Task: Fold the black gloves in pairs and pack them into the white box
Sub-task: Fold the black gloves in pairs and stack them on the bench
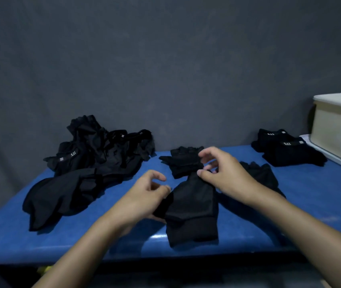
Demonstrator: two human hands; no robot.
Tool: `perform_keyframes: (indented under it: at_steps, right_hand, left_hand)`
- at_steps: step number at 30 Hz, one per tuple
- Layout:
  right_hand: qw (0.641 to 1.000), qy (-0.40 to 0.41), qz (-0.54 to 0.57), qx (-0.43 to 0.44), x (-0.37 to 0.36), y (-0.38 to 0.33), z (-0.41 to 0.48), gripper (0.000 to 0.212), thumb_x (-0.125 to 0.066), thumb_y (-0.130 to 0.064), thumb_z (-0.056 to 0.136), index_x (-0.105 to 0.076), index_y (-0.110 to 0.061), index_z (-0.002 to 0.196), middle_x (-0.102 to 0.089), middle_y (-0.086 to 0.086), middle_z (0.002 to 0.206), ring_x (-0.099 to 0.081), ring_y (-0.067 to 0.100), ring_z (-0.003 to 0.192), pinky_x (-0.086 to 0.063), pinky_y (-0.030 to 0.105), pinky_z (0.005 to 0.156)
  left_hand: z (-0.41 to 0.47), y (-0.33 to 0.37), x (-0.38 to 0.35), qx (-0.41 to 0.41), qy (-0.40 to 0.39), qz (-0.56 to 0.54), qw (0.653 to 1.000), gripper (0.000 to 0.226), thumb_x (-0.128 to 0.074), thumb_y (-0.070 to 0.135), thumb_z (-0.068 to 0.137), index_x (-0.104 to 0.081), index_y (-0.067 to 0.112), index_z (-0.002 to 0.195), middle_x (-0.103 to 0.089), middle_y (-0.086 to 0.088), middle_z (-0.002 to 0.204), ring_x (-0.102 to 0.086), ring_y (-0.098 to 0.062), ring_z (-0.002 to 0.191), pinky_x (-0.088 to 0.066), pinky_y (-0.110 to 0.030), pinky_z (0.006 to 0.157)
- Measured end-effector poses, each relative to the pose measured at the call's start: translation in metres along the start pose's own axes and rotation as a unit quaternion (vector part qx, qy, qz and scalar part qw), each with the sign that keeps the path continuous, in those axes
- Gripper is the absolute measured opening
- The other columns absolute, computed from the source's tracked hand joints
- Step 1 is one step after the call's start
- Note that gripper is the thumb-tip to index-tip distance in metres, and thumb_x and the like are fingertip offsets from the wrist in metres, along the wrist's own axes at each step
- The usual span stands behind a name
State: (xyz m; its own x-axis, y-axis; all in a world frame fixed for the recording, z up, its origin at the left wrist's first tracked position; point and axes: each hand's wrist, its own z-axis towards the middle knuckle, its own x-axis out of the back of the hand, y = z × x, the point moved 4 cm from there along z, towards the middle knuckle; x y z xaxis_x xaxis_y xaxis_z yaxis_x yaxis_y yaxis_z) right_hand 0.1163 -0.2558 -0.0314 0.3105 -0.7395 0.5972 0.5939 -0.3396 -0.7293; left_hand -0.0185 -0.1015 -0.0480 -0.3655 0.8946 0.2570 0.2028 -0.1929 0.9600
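I am at a blue table (310, 183) with a glossy top that catches a pale glint near its front edge, below my wrists. Behind it a dark grey wall (165, 69) fills the whole background; the light is dim.

The black glove (192, 204) lies flat on the table between my hands, its cuff towards me and its far end under my right thumb. It is matt black and smooth, with a fold line across it near the cuff. My left hand (144, 196) has its fingers curled and grips the glove's left edge, where a flap of fabric lies over my palm. My right hand (225, 175) is apart from the left, its thumb tip on the glove's far end and its fingers bent above; I cannot tell whether it pinches the fabric or only touches it.

Just beyond my right fingers lies a folded pair (184, 161). Another glove (263, 175) lies spread just right of my right hand. Well to the left of my left hand is a loose heap of gloves (103, 146), some showing small pale labels. Far right of my right hand a neat stack of folded gloves (290, 150) lies just beside the white box (335, 125)
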Motion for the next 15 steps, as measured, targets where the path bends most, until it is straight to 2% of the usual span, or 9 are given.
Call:
perform_keyframes:
  at_steps: [1, 3, 4, 6, 8, 11, 15]
  right_hand:
    - [0.998, -0.006, -0.06, 0.019, 0.0, -0.001, -0.004, 0.029, -0.068, -0.025, 0.088, -0.058, -0.025, 0.116, -0.056, -0.008, 0.11, -0.055, 0.008, 0.098, -0.041, 0.021, 0.086]
    - [0.988, -0.013, -0.141, 0.061, 0.001, -0.006, -0.012, 0.024, -0.063, -0.031, 0.091, -0.06, -0.028, 0.115, -0.054, -0.015, 0.111, -0.048, 0.005, 0.106, -0.034, 0.027, 0.095]
    - [0.983, -0.018, -0.165, 0.082, 0.002, -0.009, -0.017, 0.023, -0.061, -0.035, 0.092, -0.06, -0.03, 0.114, -0.054, -0.018, 0.109, -0.046, 0.002, 0.105, -0.031, 0.027, 0.095]
    - [0.974, -0.031, -0.191, 0.114, 0.004, -0.015, -0.026, 0.021, -0.056, -0.042, 0.092, -0.06, -0.033, 0.111, -0.056, -0.021, 0.105, -0.045, -0.001, 0.099, -0.029, 0.026, 0.093]
    - [0.966, -0.072, -0.215, 0.121, 0.003, -0.017, -0.035, 0.031, -0.047, -0.053, 0.091, -0.06, -0.035, 0.113, -0.059, -0.02, 0.105, -0.048, 0.0, 0.1, -0.031, 0.029, 0.095]
    - [0.944, -0.175, -0.263, 0.093, -0.006, -0.01, -0.049, 0.062, -0.029, -0.07, 0.085, -0.049, -0.035, 0.132, -0.054, -0.02, 0.125, -0.043, 0.002, 0.117, -0.026, 0.031, 0.108]
    - [0.928, -0.184, -0.307, 0.098, -0.012, 0.0, -0.051, 0.067, -0.029, -0.068, 0.09, -0.037, -0.03, 0.145, -0.039, -0.019, 0.146, -0.03, -0.001, 0.135, -0.01, 0.03, 0.119]
  left_hand:
    - [-0.001, 0.001, 0.002, -0.041, 0.018, 0.113, 0.993, 0.013, -0.057, 0.024, 0.099, -0.055, 0.027, 0.111, -0.061, 0.003, 0.108, -0.063, -0.007, 0.069, -0.06, -0.037, 0.065]
    - [-0.002, 0.007, 0.002, -0.155, 0.054, 0.277, 0.947, 0.013, -0.056, 0.036, 0.097, -0.055, 0.036, 0.11, -0.054, 0.019, 0.11, -0.057, 0.001, 0.082, -0.049, -0.024, 0.074]
    - [-0.003, 0.01, 0.001, -0.204, 0.055, 0.299, 0.931, 0.015, -0.056, 0.038, 0.096, -0.056, 0.037, 0.111, -0.052, 0.023, 0.11, -0.055, 0.003, 0.09, -0.044, -0.019, 0.077]
    - [-0.002, 0.011, -0.004, -0.264, 0.005, 0.296, 0.918, 0.02, -0.056, 0.037, 0.096, -0.061, 0.035, 0.115, -0.055, 0.027, 0.113, -0.054, 0.006, 0.103, -0.043, -0.017, 0.082]
    - [0.0, 0.006, -0.009, -0.28, -0.051, 0.33, 0.9, 0.034, -0.054, 0.049, 0.093, -0.062, 0.033, 0.122, -0.058, 0.026, 0.12, -0.054, 0.006, 0.112, -0.043, -0.018, 0.094]
    - [0.005, -0.005, -0.011, -0.27, -0.076, 0.439, 0.854, 0.06, -0.039, 0.069, 0.085, -0.054, 0.035, 0.132, -0.053, 0.026, 0.131, -0.051, 0.005, 0.118, -0.041, -0.03, 0.105]
    - [0.01, -0.011, -0.012, -0.235, -0.078, 0.526, 0.813, 0.081, -0.023, 0.079, 0.081, -0.041, 0.035, 0.145, -0.036, 0.021, 0.153, -0.038, -0.002, 0.136, -0.028, -0.033, 0.115]
